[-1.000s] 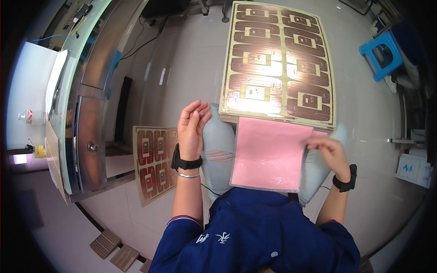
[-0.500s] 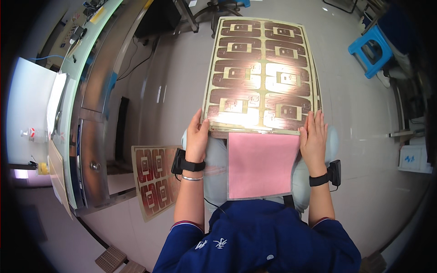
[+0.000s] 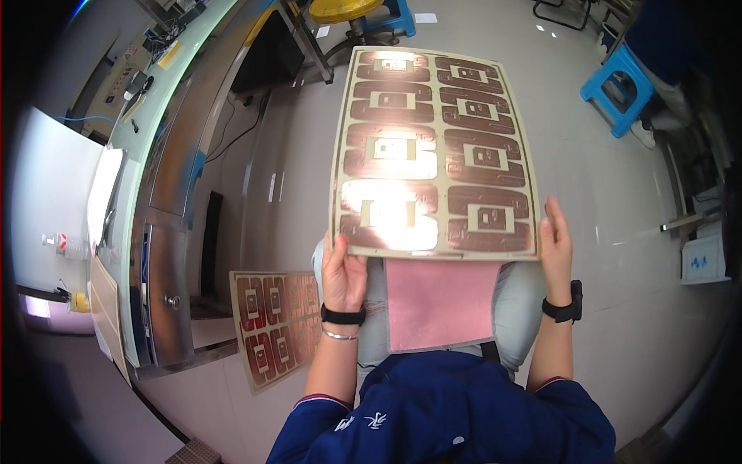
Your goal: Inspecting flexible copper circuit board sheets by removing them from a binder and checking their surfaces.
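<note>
A large printed circuit panel [image 3: 443, 155] with copper-brown patterns in two columns extends in front of me, above my lap. My left hand [image 3: 345, 272] grips its near left corner, with the thumb on top and the other fingers partly hidden below. Along the near right edge, my right hand [image 3: 556, 243] is upright with fingers stretched out, at or just beside the panel; I cannot tell whether it presses on it. A pink sheet [image 3: 442, 305] covers my lap, its far end under the panel. Bright glare hides part of the panel's left column.
Another patterned panel [image 3: 276, 325] leans low at my left, beside a metal cabinet [image 3: 171, 263]. Above the cabinet is a glass-topped bench [image 3: 147, 127]. A blue stool [image 3: 621, 93] stands at the far right, near another person's leg. A yellow stool [image 3: 345, 9] is at the back.
The panel has come closer to me and slightly left, now covering more of the pink sheet. My left thumb has moved onto its corner. My right hand has shifted right and nearer.
</note>
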{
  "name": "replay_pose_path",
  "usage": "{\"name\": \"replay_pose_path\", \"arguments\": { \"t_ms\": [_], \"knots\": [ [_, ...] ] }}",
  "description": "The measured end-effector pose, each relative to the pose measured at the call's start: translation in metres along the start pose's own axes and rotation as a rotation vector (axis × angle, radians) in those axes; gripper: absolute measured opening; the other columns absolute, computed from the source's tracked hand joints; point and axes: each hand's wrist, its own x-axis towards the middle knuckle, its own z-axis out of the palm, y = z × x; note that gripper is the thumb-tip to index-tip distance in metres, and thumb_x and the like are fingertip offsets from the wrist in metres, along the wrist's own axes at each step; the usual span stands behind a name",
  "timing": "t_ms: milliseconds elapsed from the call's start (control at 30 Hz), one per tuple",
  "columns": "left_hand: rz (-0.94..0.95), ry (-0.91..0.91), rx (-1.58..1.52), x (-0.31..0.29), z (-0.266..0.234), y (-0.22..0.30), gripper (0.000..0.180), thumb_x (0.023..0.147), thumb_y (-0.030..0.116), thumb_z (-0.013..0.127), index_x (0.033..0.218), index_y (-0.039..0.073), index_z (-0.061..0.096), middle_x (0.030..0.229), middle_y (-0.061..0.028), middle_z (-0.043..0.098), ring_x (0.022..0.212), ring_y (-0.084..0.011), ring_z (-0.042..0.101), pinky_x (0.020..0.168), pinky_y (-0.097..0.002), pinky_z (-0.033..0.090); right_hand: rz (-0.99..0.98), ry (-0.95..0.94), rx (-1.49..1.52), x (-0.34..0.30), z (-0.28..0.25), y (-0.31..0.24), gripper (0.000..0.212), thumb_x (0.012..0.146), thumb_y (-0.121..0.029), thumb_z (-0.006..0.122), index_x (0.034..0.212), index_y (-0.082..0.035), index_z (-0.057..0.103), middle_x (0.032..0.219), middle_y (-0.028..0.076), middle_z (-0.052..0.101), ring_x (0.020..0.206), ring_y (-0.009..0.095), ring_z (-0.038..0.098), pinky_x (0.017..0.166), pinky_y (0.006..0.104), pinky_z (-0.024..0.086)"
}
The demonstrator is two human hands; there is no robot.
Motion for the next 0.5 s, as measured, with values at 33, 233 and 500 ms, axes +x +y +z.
{"name": "replay_pose_path", "arguments": {
  "t_ms": [33, 233, 500],
  "knots": [
    [-0.002, -0.007, 0.001, -0.005, -0.009, 0.004, 0.031, 0.093, 0.009, 0.047, 0.122, 0.003, 0.045, 0.119, -0.0077, 0.054, 0.11, -0.0175, 0.052, 0.097, -0.0335, 0.043, -0.003, 0.006, 0.001, 0.002, -0.001, -0.004, 0.048, 0.095, -0.023, 0.044, 0.135, 0.001, 0.033, 0.136, 0.023, 0.036, 0.129, 0.026, 0.034, 0.104, 0.036, 0.03],
    [-0.065, -0.041, -0.147, -0.028, -0.047, 0.022, 0.024, 0.093, 0.012, 0.046, 0.115, 0.002, 0.051, 0.11, -0.0076, 0.06, 0.106, -0.0178, 0.055, 0.097, -0.0345, 0.042, 0.223, -0.151, 0.975, 0.011, -0.017, -0.021, 0.053, 0.096, -0.025, 0.041, 0.137, 0.002, 0.025, 0.126, 0.016, 0.049, 0.113, 0.02, 0.051, 0.095, 0.0318, 0.042],
    [-0.048, 0.005, -0.091, -0.035, -0.046, 0.029, 0.025, 0.094, 0.02, 0.046, 0.114, 0.006, 0.053, 0.121, -0.0089, 0.054, 0.114, -0.021, 0.05, 0.1, -0.0395, 0.038, 0.177, -0.095, 0.951, -0.005, -0.015, -0.024, 0.034, 0.092, -0.013, 0.05, 0.123, 0.0, 0.045, 0.118, 0.009, 0.054, 0.107, 0.017, 0.054, 0.09, 0.0309, 0.045]
  ]
}}
